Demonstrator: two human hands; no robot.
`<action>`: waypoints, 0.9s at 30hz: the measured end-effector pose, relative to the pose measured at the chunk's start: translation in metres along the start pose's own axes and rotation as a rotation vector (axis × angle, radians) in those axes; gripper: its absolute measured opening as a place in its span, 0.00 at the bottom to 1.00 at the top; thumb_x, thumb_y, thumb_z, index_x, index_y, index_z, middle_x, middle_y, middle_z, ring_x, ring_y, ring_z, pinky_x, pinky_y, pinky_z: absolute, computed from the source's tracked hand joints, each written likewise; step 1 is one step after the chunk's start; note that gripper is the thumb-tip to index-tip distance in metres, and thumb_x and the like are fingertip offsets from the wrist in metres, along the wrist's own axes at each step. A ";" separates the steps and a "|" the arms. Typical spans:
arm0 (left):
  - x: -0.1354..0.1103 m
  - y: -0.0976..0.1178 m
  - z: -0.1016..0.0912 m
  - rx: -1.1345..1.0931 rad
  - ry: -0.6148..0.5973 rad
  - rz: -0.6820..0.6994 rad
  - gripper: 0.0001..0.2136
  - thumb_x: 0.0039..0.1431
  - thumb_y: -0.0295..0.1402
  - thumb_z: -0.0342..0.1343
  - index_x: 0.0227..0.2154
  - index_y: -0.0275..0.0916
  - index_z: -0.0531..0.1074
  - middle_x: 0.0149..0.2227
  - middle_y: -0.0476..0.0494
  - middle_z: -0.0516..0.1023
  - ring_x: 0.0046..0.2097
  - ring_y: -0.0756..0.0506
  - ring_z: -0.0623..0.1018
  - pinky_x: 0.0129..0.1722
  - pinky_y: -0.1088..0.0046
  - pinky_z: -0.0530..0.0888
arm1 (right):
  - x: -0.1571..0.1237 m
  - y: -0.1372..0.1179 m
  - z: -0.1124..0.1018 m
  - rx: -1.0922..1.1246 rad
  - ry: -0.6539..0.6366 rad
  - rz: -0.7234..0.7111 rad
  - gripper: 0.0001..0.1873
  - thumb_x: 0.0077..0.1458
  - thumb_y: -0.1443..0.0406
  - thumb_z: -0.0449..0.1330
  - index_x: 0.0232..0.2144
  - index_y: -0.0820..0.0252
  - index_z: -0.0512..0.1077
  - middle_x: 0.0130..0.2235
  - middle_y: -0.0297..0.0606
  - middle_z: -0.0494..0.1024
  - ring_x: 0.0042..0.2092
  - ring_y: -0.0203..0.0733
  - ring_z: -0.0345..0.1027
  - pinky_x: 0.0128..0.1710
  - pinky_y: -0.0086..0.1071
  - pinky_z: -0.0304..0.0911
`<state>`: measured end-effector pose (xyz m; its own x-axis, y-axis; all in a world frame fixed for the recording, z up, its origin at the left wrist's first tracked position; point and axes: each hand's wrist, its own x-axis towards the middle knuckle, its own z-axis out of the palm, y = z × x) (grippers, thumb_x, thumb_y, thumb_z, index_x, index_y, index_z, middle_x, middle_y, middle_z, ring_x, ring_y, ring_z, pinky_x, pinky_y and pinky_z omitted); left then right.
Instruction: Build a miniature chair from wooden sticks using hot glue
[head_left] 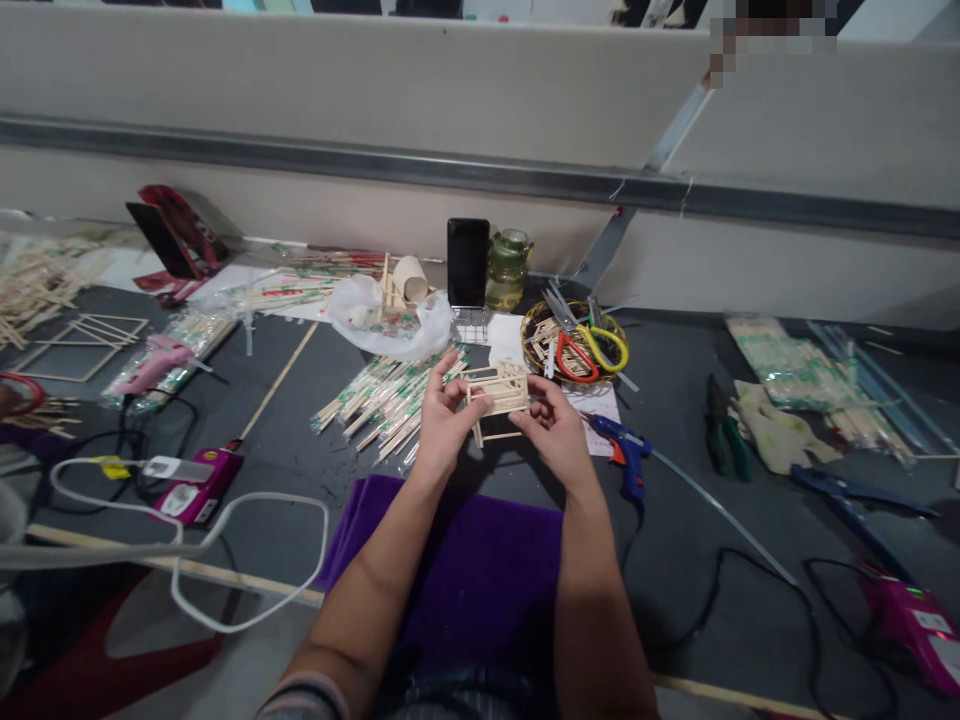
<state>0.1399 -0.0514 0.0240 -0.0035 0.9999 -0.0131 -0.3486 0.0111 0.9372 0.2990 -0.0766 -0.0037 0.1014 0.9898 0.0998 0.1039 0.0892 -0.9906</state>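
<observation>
I hold a little frame made of wooden sticks (498,388) up in front of me, just past the near edge of the dark table. My left hand (445,412) pinches its left end between thumb and fingers, and my right hand (555,420) pinches the right end the same way, so both hands have hold of it. A folded purple cloth (487,545) lies under my arms. Near my left hand I see bundles of sticks in clear wrap (382,400), and behind them sits a white plastic bag (390,335). A black phone (468,262) stands up at the back, with a green glass jar (510,265) just beside it. To the right is a round basket (528,345) full of small stick bits, with red and yellow scissor handles (607,350) on top. A blue glue gun (634,460) lies near my right hand, and green-handled pliers (736,448) lie farther right.
</observation>
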 end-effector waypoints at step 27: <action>0.003 0.020 -0.029 0.504 -0.220 0.004 0.27 0.42 0.35 0.70 0.48 0.40 0.73 0.52 0.39 0.72 0.52 0.39 0.72 0.36 0.70 0.73 | 0.000 0.002 0.001 -0.002 0.018 -0.032 0.27 0.50 0.59 0.66 0.53 0.51 0.70 0.49 0.39 0.73 0.31 0.32 0.62 0.30 0.29 0.64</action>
<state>0.1052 -0.0489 0.0327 0.2107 0.9775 0.0138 0.1430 -0.0448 0.9887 0.2985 -0.0762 -0.0055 0.1160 0.9843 0.1333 0.1096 0.1207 -0.9866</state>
